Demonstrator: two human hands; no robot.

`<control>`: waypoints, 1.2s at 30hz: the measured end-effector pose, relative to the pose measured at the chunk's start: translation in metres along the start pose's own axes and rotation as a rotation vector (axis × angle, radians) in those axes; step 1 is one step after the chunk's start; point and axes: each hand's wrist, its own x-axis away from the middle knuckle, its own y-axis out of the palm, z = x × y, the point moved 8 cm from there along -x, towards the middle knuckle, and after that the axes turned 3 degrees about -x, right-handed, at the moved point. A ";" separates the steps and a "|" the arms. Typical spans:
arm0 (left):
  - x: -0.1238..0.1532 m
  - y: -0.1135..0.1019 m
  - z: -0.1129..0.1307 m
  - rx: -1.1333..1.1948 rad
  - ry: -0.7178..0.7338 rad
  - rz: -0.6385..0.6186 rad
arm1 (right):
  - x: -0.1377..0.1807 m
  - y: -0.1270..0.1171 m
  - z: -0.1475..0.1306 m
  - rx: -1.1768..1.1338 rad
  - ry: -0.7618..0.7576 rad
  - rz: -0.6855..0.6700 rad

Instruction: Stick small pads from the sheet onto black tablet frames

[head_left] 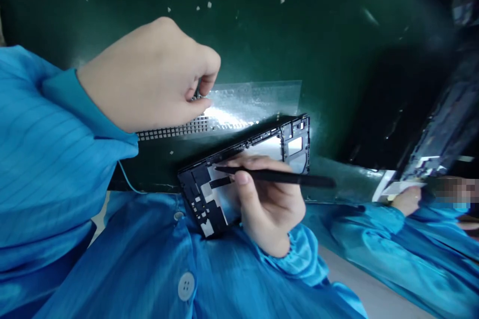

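A black phone frame (284, 137) with metal plates inside lies tilted at the near edge of the dark green mat (262, 35). My right hand (269, 204) grips a thin black pointed tool (284, 177) like a pen, its tip resting on the frame's inner plate. My left hand (149, 77) hovers over a clear sheet (258, 97) carrying rows of small dark squares (172, 132). Its thumb and forefinger are pinched together at the sheet's edge. What they pinch is too small to make out. Both arms wear blue striped sleeves.
A co-worker in a blue coat sits at the right, a hand (407, 199) resting by white paper and another dark device (445, 124). Small white specks dot the green mat. A thin blue cord (127, 179) runs beside my left sleeve.
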 end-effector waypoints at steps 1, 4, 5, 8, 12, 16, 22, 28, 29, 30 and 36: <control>0.000 0.002 0.000 -0.012 0.004 -0.012 | 0.006 0.005 0.000 -0.002 -0.047 0.002; -0.001 0.003 -0.002 -0.033 -0.003 -0.023 | 0.009 0.017 0.001 0.005 -0.140 -0.025; -0.001 0.003 -0.003 -0.036 -0.010 -0.027 | 0.008 0.018 0.001 0.008 -0.150 -0.030; -0.001 0.003 -0.005 -0.051 -0.037 -0.038 | 0.005 0.017 -0.007 0.072 -0.159 -0.074; -0.002 0.003 -0.004 -0.049 -0.050 -0.060 | -0.018 0.018 -0.020 0.216 -0.125 -0.232; -0.003 0.000 -0.001 0.012 -0.002 -0.055 | -0.079 0.028 -0.012 0.249 -0.096 -0.415; -0.003 0.001 -0.002 0.061 0.014 -0.063 | -0.120 0.046 0.014 0.237 -0.053 -0.607; -0.004 -0.002 0.002 0.066 0.024 -0.060 | -0.116 0.046 0.010 0.258 -0.063 -0.606; -0.003 -0.002 0.003 0.069 0.029 -0.060 | -0.118 0.046 0.010 0.263 -0.060 -0.621; -0.003 -0.002 0.004 0.070 0.034 -0.058 | -0.119 0.047 0.010 0.259 -0.053 -0.639; -0.003 -0.002 0.000 0.061 -0.002 -0.069 | -0.092 0.020 0.003 0.074 0.019 -0.360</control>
